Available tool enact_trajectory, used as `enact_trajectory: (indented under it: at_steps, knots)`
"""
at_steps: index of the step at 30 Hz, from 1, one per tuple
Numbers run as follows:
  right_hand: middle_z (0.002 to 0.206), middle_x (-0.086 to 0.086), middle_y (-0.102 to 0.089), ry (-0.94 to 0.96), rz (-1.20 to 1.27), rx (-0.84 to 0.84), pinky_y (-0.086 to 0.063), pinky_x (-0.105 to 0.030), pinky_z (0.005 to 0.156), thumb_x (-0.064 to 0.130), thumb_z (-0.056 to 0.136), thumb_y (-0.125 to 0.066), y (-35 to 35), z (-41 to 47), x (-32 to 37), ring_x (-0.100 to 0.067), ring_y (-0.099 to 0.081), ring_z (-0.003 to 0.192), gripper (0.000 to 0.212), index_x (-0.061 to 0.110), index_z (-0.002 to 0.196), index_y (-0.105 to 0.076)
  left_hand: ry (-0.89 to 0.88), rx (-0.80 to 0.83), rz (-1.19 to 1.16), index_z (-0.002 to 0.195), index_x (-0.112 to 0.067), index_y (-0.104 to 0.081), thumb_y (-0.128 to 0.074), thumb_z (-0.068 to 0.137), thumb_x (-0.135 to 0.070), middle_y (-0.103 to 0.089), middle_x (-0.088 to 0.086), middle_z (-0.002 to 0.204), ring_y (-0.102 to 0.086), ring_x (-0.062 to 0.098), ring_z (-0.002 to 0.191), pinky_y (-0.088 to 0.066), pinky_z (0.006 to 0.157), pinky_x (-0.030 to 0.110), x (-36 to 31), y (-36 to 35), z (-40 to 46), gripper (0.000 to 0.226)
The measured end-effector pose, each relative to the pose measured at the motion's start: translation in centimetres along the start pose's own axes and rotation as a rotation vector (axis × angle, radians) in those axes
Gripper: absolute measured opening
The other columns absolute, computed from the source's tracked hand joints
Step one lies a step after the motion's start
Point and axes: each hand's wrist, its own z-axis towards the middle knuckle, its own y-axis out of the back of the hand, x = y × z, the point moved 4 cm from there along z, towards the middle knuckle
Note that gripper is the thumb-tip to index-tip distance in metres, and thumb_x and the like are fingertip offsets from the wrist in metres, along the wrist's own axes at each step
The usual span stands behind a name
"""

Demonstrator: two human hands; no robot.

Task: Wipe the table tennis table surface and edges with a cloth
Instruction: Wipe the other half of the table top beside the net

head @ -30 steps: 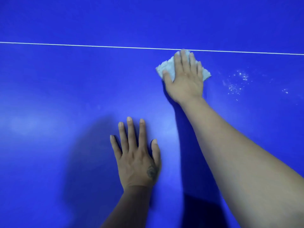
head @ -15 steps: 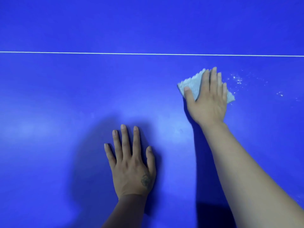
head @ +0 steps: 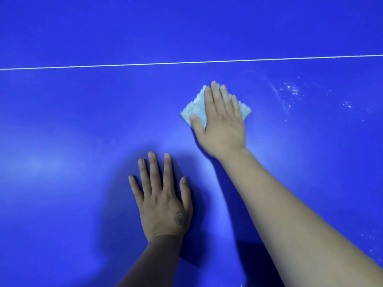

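Note:
The blue table tennis table point(head: 72, 125) fills the view, with a thin white line point(head: 145, 64) running across it. My right hand point(head: 221, 125) presses flat, fingers straight, on a small folded pale cloth point(head: 195, 107) lying on the surface just below the line. The cloth shows at the hand's left and a corner at its right; the middle is hidden under the palm. My left hand point(head: 163, 201) rests flat on the table nearer to me, fingers spread, holding nothing.
White specks and a faint smear point(head: 292, 92) lie on the surface to the right of the cloth. More small specks point(head: 371, 243) sit near the lower right edge of the view. No table edge or net is visible.
My right hand slid the cloth from the white line down and right toward the specks, then back left. The left hand stayed planted.

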Motion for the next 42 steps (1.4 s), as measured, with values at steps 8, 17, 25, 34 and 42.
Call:
enact_trajectory:
  at_steps: [8,17,25,34,42]
  knots:
    - [0.178,-0.001,-0.011,-0.117,-0.068,0.004,-0.007,-0.046,0.133,0.060,0.106,-0.035,2.2,-9.8,-7.3,-0.020,-0.006,0.164,0.080,0.015,0.169,-0.018,0.020,0.011,-0.012,0.170,-0.022,-0.029,-0.030,0.105,-0.049,-0.014,0.009,0.179,-0.006,0.031,0.167,-0.007,0.132,0.062,0.1,-0.1,0.1,0.071]
    - [0.178,-0.005,0.000,-0.367,-0.038,-0.014,0.003,-0.048,0.132,0.061,0.103,-0.025,1.3,-0.6,-7.4,-0.023,0.005,0.164,0.085,0.012,0.170,-0.006,0.011,-0.014,-0.021,0.170,-0.024,-0.026,-0.029,0.105,-0.046,-0.013,0.009,0.180,-0.005,0.031,0.167,-0.005,0.132,0.062,0.1,0.0,0.0,0.069]
    - [0.177,-0.005,-0.014,-0.150,0.021,-0.034,-0.004,-0.045,0.133,0.055,0.104,-0.033,0.3,-8.9,-0.8,-0.023,-0.008,0.164,0.079,0.011,0.168,-0.020,-0.011,-0.029,-0.026,0.171,-0.024,-0.023,-0.026,0.107,-0.040,-0.012,0.009,0.180,-0.005,0.032,0.167,-0.004,0.132,0.062,0.1,0.0,-0.2,0.066]
    - [0.178,0.000,-0.008,-0.358,-0.071,-0.006,-0.007,-0.048,0.133,0.061,0.105,-0.032,2.6,-21.1,-7.4,-0.019,-0.002,0.165,0.080,0.014,0.169,-0.016,0.006,-0.053,-0.030,0.172,-0.023,-0.021,-0.028,0.109,-0.046,-0.009,0.008,0.180,-0.003,0.032,0.167,-0.005,0.131,0.063,0.1,-0.1,-0.3,0.067]
    - [0.178,-0.010,-0.001,-0.548,-0.059,-0.051,0.004,-0.052,0.132,0.059,0.105,-0.020,0.8,-14.2,-5.0,-0.027,0.004,0.164,0.083,0.007,0.169,-0.008,0.006,-0.079,-0.002,0.171,-0.024,-0.024,-0.033,0.109,-0.045,-0.011,0.008,0.180,-0.007,0.033,0.166,-0.003,0.131,0.062,0.2,-0.2,-0.2,0.066]
